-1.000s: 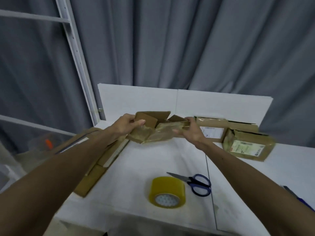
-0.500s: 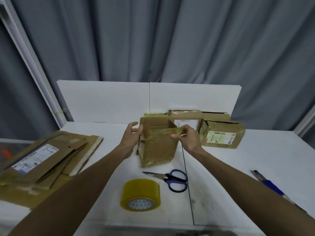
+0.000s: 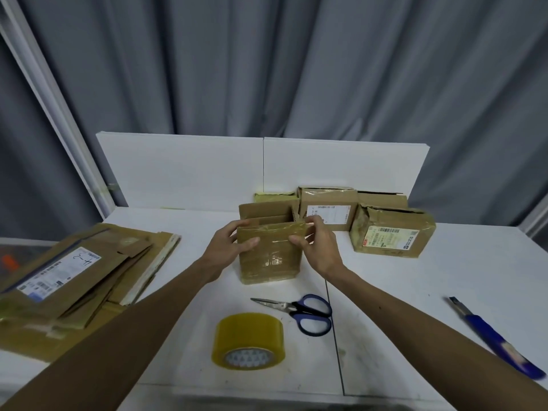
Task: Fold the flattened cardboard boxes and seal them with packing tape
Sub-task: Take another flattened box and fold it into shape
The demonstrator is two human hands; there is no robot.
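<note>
Both hands are gripping the open cardboard box (image 3: 269, 256) standing mid-table: left hand (image 3: 228, 247) grasping its left edge, right hand (image 3: 318, 247) pinching its right flap, tape roll (image 3: 248, 341) lying nearer

- A grey curtain (image 3: 296, 69) hangs in deep vertical folds across the whole back.
- A white surface (image 3: 415, 292) has a dark seam running front to back.
- Two white upright panels (image 3: 184, 170) stand edge to edge along its far side.
- A white slanted post (image 3: 59, 108) stands on the left.
</note>
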